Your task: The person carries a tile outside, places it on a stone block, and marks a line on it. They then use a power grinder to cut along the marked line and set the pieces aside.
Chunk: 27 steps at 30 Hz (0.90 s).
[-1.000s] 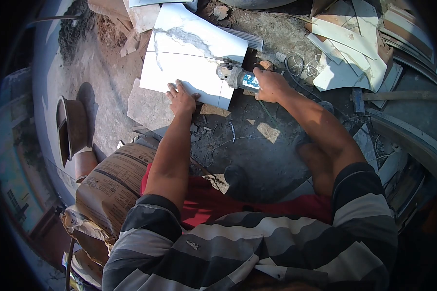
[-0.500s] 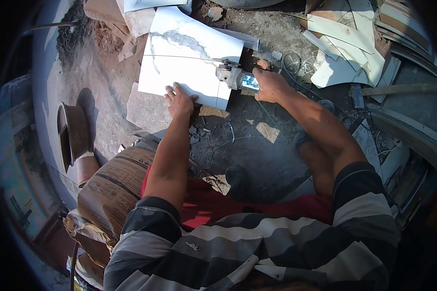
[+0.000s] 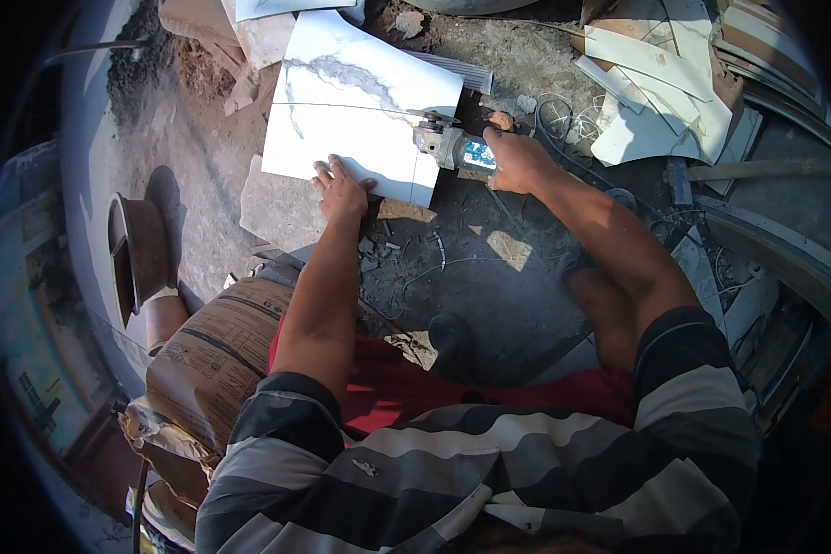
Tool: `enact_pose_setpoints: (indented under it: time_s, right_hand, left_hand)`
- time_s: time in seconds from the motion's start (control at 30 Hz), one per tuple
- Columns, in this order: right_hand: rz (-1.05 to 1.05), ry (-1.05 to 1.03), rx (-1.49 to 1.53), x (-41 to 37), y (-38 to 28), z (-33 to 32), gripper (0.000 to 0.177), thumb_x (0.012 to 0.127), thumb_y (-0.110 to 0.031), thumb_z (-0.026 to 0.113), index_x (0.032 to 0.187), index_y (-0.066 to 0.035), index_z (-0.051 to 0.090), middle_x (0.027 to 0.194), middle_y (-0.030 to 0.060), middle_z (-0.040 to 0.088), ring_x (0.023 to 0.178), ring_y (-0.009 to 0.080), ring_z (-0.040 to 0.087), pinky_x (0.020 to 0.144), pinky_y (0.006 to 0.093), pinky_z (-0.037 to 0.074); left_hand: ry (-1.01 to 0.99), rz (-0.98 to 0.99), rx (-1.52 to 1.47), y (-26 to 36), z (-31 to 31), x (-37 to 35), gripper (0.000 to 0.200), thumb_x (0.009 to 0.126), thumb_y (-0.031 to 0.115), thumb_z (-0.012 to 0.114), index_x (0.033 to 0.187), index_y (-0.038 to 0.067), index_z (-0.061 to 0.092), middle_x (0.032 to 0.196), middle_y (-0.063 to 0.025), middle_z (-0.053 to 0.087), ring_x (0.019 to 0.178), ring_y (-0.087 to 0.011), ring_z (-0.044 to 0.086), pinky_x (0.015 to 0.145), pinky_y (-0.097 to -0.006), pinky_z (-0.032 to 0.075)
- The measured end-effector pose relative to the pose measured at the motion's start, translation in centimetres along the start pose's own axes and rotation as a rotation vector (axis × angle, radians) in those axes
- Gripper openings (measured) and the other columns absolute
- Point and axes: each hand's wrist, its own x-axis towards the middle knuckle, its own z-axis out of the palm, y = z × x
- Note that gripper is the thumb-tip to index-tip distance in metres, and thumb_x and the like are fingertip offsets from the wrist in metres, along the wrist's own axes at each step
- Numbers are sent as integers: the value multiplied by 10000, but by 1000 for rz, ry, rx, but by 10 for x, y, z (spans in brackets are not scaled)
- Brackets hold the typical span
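Note:
A white tile with grey marbling (image 3: 342,134) lies on the ground in front of me, a thin dark line running across it. My left hand (image 3: 342,191) rests on the tile's near edge with fingers spread. In my right hand (image 3: 519,162) is an angle grinder (image 3: 457,150), gripped round its body. The grinder's disc sits over the tile's right part, right at the dark line. A second thin line runs down the tile's near right corner. Under the tile's left side shows a rough slab (image 3: 282,214).
Broken tile pieces (image 3: 660,125) are piled at the right, near a hammer (image 3: 679,183) and a loose coil of wire (image 3: 563,120). A paper sack (image 3: 217,346) and a round basin (image 3: 148,254) stand at my left. Rubble and cable lie on the ground.
The grinder and my right hand have shifted very slightly to the right. My left hand stays on the tile.

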Motion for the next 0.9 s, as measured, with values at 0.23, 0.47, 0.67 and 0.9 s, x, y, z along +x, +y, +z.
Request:
enact_pose_setpoints:
  time_s: [0.23,0.47,0.67,0.9]
  right_hand:
    - [9,-22,17,-3,7,2,632,717,-248,850,1209,-37,514,1055,225,701,1029,422,690,862,515,554]
    - [5,31,17,-5,22,18,614,725,-259,842,1194,-36,514,1039,221,698,1012,425,689,844,518,549]
    - [4,28,29,-5,12,11,604,722,-258,848,1174,-42,510,1028,216,700,1008,424,691,838,517,551]
    - [-11,46,49,-2,6,10,599,717,-248,852,1163,-43,510,1047,211,700,1015,421,693,849,518,555]
  left_hand:
    - [-31,-23,18,5,-6,-3,1038,874,470,776,1649,207,136,1727,-128,57,1572,-386,146,1176,-595,370]
    - [-11,-20,18,6,-7,-7,976,905,426,756,1643,198,159,1724,-120,89,1571,-382,160,1173,-581,375]
    - [-19,-6,12,2,-2,-2,1039,872,463,780,1647,196,141,1726,-137,56,1570,-395,148,1168,-589,378]
    - [-7,7,15,2,-2,-2,1034,877,461,776,1646,189,141,1725,-141,61,1566,-404,158,1164,-570,393]
